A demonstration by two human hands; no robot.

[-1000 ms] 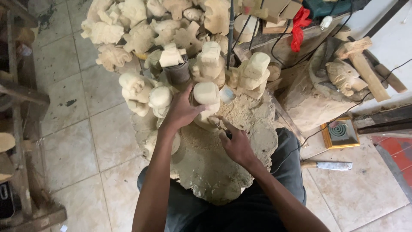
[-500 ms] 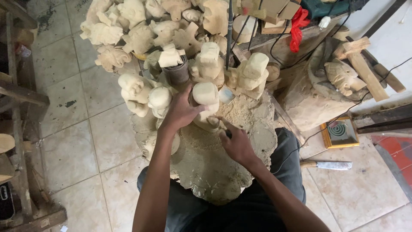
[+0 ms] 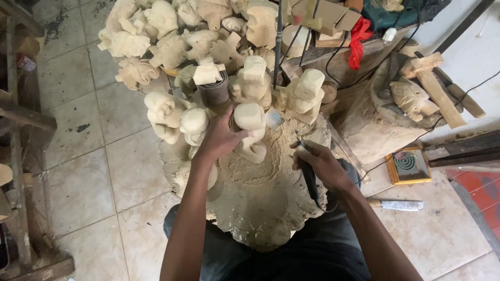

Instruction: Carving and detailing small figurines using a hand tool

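Observation:
My left hand (image 3: 221, 138) grips a pale, rough-carved wooden figure (image 3: 251, 130) standing upright on a dust-covered wooden stump (image 3: 265, 208) between my knees. My right hand (image 3: 320, 164) holds a dark pen-shaped rotary carving tool (image 3: 308, 171), its tip pointing up and away from the figure, a hand's width to the right of it. Loose sawdust (image 3: 255, 166) lies piled under and around the figure.
Several unfinished pale carvings (image 3: 172, 49) are heaped beyond the stump. A larger carved block (image 3: 380, 119) with wooden mallets (image 3: 437, 88) stands at right. A small framed box (image 3: 409, 165) and a knife (image 3: 398, 204) lie on the tiled floor. Wooden frames (image 3: 21, 119) line the left.
My right hand has drawn the tool away from the figure, moving right. The view is closer in; my left hand still holds the figure.

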